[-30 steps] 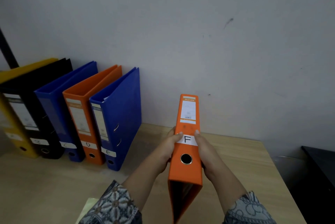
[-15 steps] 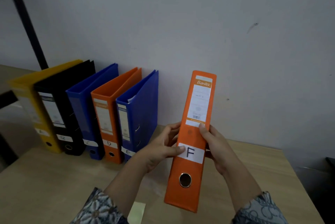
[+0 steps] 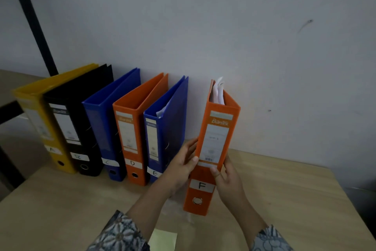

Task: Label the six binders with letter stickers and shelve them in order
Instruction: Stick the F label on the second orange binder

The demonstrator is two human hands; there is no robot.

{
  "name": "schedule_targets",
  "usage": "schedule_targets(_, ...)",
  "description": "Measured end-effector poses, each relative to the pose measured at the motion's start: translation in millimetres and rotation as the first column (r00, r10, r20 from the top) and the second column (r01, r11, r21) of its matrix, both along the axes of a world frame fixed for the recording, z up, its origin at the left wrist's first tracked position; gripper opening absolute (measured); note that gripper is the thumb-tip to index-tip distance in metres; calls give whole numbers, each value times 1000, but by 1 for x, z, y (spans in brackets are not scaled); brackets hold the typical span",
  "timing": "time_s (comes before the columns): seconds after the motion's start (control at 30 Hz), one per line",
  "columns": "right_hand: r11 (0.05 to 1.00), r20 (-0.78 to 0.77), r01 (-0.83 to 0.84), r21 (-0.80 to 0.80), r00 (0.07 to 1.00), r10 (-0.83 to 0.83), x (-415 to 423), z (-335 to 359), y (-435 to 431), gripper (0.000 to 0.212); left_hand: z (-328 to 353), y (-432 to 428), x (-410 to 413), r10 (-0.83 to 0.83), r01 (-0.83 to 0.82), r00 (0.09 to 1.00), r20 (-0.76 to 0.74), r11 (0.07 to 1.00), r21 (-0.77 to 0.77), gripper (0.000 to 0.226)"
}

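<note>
Left hand point(image 3: 181, 166) and right hand point(image 3: 228, 181), fingers curled, grip the near-upright F binder point(image 3: 215, 139) at mid-spine, right of the E binder point(image 3: 162, 128), near the worktop's point(image 3: 295, 200) rear edge.

Wooden table point(image 3: 284, 200) carries five upright binders point(image 3: 105, 128), one yellow note point(image 3: 162, 240)

Left hand point(image 3: 181, 164), right hand point(image 3: 228, 179), fingers curled.

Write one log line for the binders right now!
left hand: grips orange F binder | right hand: grips it too | F binder: upright, gap from blue E binder | shelved row: five binders
</note>
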State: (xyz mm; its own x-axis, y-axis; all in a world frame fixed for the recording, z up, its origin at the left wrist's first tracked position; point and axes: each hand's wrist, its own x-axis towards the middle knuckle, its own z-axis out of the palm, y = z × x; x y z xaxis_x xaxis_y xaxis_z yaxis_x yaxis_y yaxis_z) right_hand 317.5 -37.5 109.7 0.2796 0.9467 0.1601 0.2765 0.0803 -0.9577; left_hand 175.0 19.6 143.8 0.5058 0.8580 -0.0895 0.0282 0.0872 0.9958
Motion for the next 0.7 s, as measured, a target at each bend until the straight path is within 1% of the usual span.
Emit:
schedule_targets(0.1,999,34,34,-22,999,-33,-11,-20,13,50,-15,12,-6,43,-42,997,-64,999,17,46)
schedule_targets(0.17,997,49,60,-42,997,-58,-15,-32,19,59,-25,18,-8,66,-65,993,-98,998,21,47)
schedule_targets(0.27,994,112,77,-77,991,-69,-15,-48,27,71,-37,24,-11,105,-104,981,-164,994,16,49)
schedule_targets(0.37,989,177,105,-108,981,-85,-12,-57,39,77,-45,33,-13,105,-107,976,-189,994,0,50)
schedule_targets(0.47,984,204,138,-114,972,-113,-12,-57,48,78,-45,41,-10,75,-84,968,-238,996,-26,52)
schedule_targets(0.53,983,200,146,-111,972,-122,-13,-57,50,73,-45,44,-8,66,-79,961,-267,996,-39,52)
schedule_targets(0.6,984,191,147,-102,973,-125,-14,-55,50,68,-48,45,-8,63,-81,961,-268,995,-55,50)
schedule_targets(0.7,982,160,159,-101,977,-142,-16,-53,48,69,-54,41,-9,58,-86,958,-280,993,-86,48)
